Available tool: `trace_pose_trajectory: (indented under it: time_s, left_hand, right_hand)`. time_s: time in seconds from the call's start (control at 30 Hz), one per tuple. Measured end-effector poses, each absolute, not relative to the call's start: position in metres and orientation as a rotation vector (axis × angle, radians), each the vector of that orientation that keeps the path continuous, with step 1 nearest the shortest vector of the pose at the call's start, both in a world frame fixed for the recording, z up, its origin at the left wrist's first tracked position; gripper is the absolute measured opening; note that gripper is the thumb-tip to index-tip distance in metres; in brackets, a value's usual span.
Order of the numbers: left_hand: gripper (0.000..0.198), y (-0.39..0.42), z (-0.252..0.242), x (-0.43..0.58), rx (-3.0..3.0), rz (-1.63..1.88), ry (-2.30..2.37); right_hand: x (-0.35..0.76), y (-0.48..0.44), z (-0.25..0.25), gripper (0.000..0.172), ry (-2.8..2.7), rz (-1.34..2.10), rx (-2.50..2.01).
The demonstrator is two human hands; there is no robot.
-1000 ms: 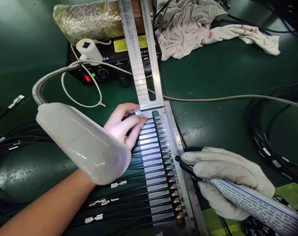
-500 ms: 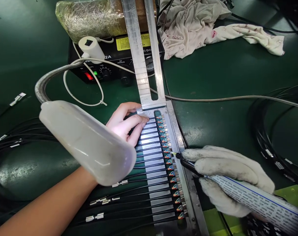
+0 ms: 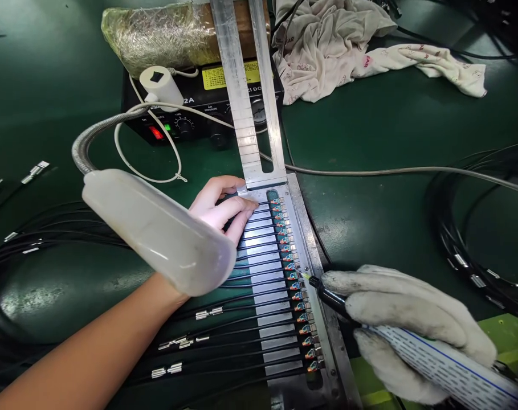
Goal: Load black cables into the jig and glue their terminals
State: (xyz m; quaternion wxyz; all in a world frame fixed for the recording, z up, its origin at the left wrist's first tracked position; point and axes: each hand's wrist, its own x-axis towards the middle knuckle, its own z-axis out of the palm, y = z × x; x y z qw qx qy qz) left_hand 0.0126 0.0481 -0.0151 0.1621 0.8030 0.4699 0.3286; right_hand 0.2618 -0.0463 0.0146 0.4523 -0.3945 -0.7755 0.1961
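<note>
Head view: metal jig (image 3: 276, 363) on the green counter (image 3: 348, 148), slotted bar (image 3: 237, 85) at its far end. Across the plate, black cables (image 3: 286, 373) laid side by side; small connectors (image 3: 301, 306) in a row over the slot, coloured wiring exposed, metal ends toward the right-hand rail. Right hand (image 3: 406, 307), gloved: fingers closed around a print-covered tube (image 3: 425, 356) with black nose (image 3: 333, 300), fine yellowish tip (image 3: 305, 276) at about mid-row. Touching a connector or just beside: cannot tell. Left hand (image 3: 220, 208), bare: fingertips close together at the far-end cable; pinching or merely pressing, not clear. Partly behind the lamp head (image 3: 160, 233). Beyond the jig, control box (image 3: 196, 128), red and green switches lit.

Step in hand, by judgement: tip work at the wired joints, one connector at a time; progress along the row not readable. Next move, probably: small, steady placing of the tip on a single joint, no brushing of neighbours, light left-hand hold against slipping.
</note>
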Motion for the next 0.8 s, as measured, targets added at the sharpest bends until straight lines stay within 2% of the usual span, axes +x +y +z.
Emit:
trace_pose_trajectory:
  time_s: [0.8]
  left_hand:
    - [0.01,0.0478,-0.0158,0.0119,2.3,0.92,1.333]
  right_hand:
    - [0.2582,-0.0463,0.0019,0.028,-1.854,0.523,-0.959]
